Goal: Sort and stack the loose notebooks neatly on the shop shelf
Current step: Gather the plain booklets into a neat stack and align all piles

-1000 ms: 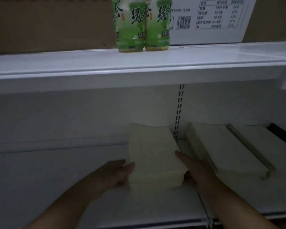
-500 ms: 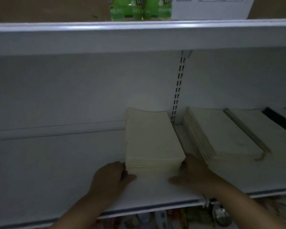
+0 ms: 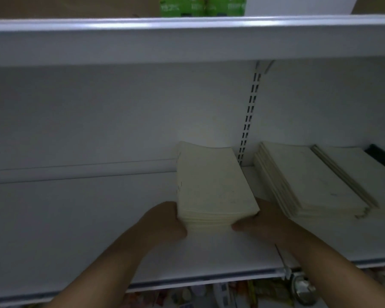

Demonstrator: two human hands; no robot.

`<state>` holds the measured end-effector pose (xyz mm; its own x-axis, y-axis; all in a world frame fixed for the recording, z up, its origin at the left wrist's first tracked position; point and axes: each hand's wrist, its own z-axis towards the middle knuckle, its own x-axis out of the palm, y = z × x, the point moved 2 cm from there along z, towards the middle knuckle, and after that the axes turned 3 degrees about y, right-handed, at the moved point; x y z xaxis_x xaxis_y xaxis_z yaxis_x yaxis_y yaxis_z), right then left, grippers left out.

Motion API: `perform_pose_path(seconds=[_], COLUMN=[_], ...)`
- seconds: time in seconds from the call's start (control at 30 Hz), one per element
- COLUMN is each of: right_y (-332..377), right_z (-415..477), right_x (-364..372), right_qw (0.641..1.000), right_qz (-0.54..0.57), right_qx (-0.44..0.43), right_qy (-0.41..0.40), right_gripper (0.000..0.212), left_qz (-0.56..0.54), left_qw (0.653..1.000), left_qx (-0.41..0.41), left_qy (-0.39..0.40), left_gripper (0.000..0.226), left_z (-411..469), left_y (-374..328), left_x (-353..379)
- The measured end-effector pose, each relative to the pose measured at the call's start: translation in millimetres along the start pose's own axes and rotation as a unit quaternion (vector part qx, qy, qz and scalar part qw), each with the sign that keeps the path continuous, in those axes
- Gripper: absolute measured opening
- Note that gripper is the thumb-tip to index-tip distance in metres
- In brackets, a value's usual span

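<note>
The left hand (image 3: 165,221) grips the near left corner of a stack of cream rectangular notebooks (image 3: 211,187), its fingers curled against the stack's left side and near edge. The right hand (image 3: 260,223) holds the near right corner: its thumb lies along the near edge, and the rest of its fingers sit against the right side, mostly hidden. The grip is clamped on the stack from both sides, with the 2 hands well apart across its width. Both bare forearms reach in from the bottom of the frame.

The stack rests flat on a white metal shelf (image 3: 76,218), a little right of the frame's centre, its far end near the white back panel (image 3: 120,112). Just right of it lies a second, wider pile of cream notebooks (image 3: 305,181), its edges fanned out unevenly, and a third cream pile (image 3: 351,170) overlaps that one further right. A dark flat object (image 3: 382,156) shows at the right edge; what it is cannot be told.

A slotted metal upright (image 3: 249,116) runs down the back panel behind the stacks. Above, an upper white shelf (image 3: 187,41) spans the frame and carries 2 green bottles (image 3: 200,6) at the top. Blurred packaged goods (image 3: 231,292) show below the shelf's front lip. The light is dim.
</note>
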<state>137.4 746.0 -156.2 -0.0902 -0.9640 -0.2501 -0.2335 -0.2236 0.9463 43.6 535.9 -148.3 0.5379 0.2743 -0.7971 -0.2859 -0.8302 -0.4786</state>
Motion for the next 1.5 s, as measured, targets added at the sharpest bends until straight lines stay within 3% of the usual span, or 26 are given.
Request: perform_pose_path(seconds=[0.13,0.23,0.33,0.4,0.47,0.53,0.6,0.63,0.77,0.87,0.93,1.03,1.17,1.4,1.5], right_y=[4,5,14,19,25,28,28,26,25,24,22,13,3,-4,-6], right_z=[4,4,-5,-13,-16,-7,10,20,55,70,71,72,70,72,71], right_x=[-3,-2,-9,-17,-22,-25,-23,-22,-16,-15,-12,-9,-8,-9,-7], right_qw=[1.000,1.000,0.996,0.991,0.992,0.990,0.981,0.978,0.977,0.987,0.991,0.985,0.953,0.950,0.946], right_qz=[-0.001,-0.001,-0.037,-0.027,0.031,0.129,0.178,0.181,0.151,0.084,0.065,0.130,0.286,0.306,0.321], right_qx=[0.021,0.020,0.041,0.046,0.027,0.030,0.069,0.087,0.124,0.093,0.081,0.085,0.092,0.063,0.045], right_qy=[0.003,0.024,0.068,0.119,0.116,0.049,-0.029,-0.052,-0.082,-0.098,-0.086,-0.079,-0.027,0.001,0.014], right_gripper=[0.047,0.048,0.053,0.056,0.047,0.024,0.024,0.027,0.041,0.045,0.050,0.052,0.024,0.030,0.019], left_qz=[-0.001,-0.009,-0.085,-0.185,-0.333,-0.475,-0.568,-0.582,-0.543,-0.542,-0.501,-0.429,-0.364,-0.335,-0.322], left_qw=[0.999,0.999,0.990,0.963,0.926,0.873,0.818,0.807,0.833,0.834,0.856,0.888,0.915,0.922,0.925], left_qx=[-0.030,-0.043,-0.017,0.006,0.000,-0.014,-0.034,-0.052,-0.101,-0.095,-0.080,-0.085,-0.098,-0.111,-0.116], left_qy=[0.010,0.018,0.115,0.195,0.179,0.111,0.083,0.079,0.021,-0.044,-0.099,-0.140,-0.144,-0.160,-0.168], left_gripper=[0.039,0.018,0.032,0.065,0.086,0.066,0.034,0.028,0.040,0.044,0.050,0.062,0.067,0.065,0.065], left_z=[4,6,3,-4,-3,6,17,22,44,57,62,61,60,57,57], left_y=[-4,-4,3,17,32,34,20,9,-31,-45,-49,-46,-42,-45,-45], left_x=[3,3,-8,-19,-28,-34,-36,-38,-43,-41,-37,-33,-34,-34,-35])
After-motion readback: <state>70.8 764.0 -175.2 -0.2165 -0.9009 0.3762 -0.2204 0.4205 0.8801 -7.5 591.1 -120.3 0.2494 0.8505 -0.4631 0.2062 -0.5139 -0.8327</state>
